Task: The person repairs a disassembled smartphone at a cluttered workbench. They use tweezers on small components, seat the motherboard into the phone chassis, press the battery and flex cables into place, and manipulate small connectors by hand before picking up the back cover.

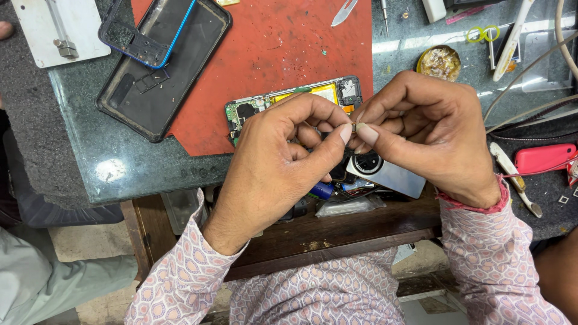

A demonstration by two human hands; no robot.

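Both hands meet above the near edge of the worktop (138, 162), raised towards the camera, which suits a part this small: the left hand (283, 156) and the right hand (421, 135) each close thumb and forefinger on one tiny metallic component (354, 127), pinched between their fingertips, with the other fingers curled out of the way. Directly beneath the hands lies one opened smartphone (289, 105) with its circuit board and a yellow part exposed, resting on a red mat (265, 54) that gives a plain ground on which small loose bits show up; a few specks are scattered over it. Just under the right hand sits one silvery back cover with a round camera ring (385, 171), lying at the worktop's front edge within easy reach. To the far left on the mat, well apart from the hands, one dark phone case (150, 90) lies open side up with a blue-edged phone frame (144, 30) laid across its top, so two shells are set aside together. One pair of tweezers (344, 12) lies at the mat's top edge, one round tin of yellowish paste (439, 62) stands near the right hand, and one red phone (545, 157) lies at the far right beside a light-handled tool (512, 177).
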